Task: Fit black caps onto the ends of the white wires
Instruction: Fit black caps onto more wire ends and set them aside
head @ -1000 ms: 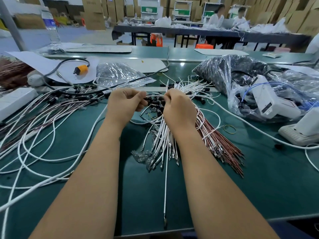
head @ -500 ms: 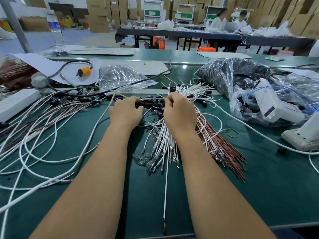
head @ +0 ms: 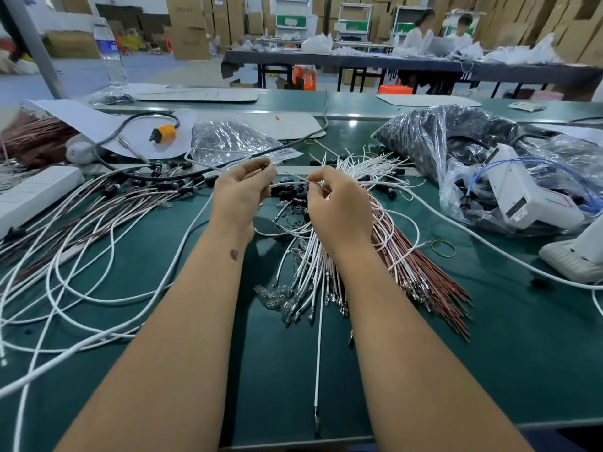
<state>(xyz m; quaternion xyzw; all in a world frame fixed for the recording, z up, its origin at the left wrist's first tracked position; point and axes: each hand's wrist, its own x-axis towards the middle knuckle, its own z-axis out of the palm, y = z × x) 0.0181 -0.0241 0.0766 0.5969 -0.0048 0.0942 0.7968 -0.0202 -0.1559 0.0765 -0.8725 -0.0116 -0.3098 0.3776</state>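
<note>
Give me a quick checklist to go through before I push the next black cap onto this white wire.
1. Wire held: ok. The right hand pinches a white wire that runs toward the left hand.
2. Cap in the left hand: cannot tell, its curled fingers hide what they hold.
3. Cap lined up with the wire end: cannot tell, too small.
4. Spare caps within reach: ok, loose black caps lie just beyond both hands.
5. More wires ready: ok, the white wire bundle lies under the right wrist.

The left hand [head: 243, 190] hides whatever its curled fingers hold; cap or wire, cannot tell.
</note>
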